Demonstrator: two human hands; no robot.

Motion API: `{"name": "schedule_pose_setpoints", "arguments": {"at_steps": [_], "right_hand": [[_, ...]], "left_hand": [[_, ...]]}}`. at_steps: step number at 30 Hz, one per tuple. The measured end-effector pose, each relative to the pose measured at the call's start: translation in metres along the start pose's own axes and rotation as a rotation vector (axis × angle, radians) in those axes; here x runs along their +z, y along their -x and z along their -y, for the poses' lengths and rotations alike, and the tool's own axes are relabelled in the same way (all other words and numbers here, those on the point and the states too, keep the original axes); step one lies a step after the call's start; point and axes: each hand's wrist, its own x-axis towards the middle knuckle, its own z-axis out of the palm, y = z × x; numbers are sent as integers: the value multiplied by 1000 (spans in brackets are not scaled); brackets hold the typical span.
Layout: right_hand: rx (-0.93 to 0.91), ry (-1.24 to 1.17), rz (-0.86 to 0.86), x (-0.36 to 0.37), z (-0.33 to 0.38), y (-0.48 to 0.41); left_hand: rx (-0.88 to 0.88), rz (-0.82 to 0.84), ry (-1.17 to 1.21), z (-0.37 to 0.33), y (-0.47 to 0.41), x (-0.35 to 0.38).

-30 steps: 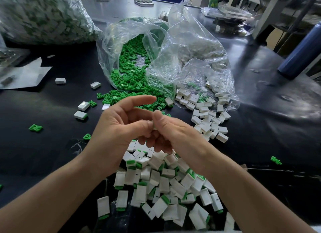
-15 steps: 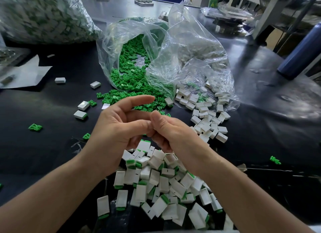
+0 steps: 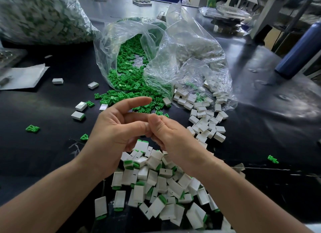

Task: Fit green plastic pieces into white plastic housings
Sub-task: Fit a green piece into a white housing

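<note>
My left hand (image 3: 112, 128) and my right hand (image 3: 173, 135) meet thumb to thumb above the black table (image 3: 43, 154). A white housing with a green edge (image 3: 141, 146) stands upright just under my left hand's curled fingers, touching them. My left forefinger is stretched out. What my right hand's curled fingers hold is hidden. Loose green pieces (image 3: 139, 107) spill from a clear bag (image 3: 128, 71) beyond my hands. Empty white housings (image 3: 203, 118) lie to the right. Below my hands is a heap of fitted housings (image 3: 156, 184).
A large filled bag (image 3: 40, 15) sits at the far left, with white paper (image 3: 22, 76) near it. A dark blue bottle (image 3: 298, 48) stands at the right. Stray green pieces (image 3: 32, 128) (image 3: 272, 159) and single housings (image 3: 78, 115) lie scattered.
The white housing with the green edge has come into view under my hands. My left forefinger has lifted a little away from my right hand.
</note>
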Motion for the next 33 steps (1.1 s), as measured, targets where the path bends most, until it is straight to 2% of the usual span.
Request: {"name": "schedule_pose_setpoints", "arguments": {"at_steps": [17,20,24,33], "right_hand": [[-9,48,-12,-1,0,0],[-20,-2,-1,-2,1,1],[-17,-185,113,-5,7,5],[46,-132,49,-18,6,2]], "left_hand": [[-22,18,17,-2,0,1],[-27,18,37,-3,0,0],[-42,38,52,-4,0,-1],[-57,0,27,-6,1,4]]}}
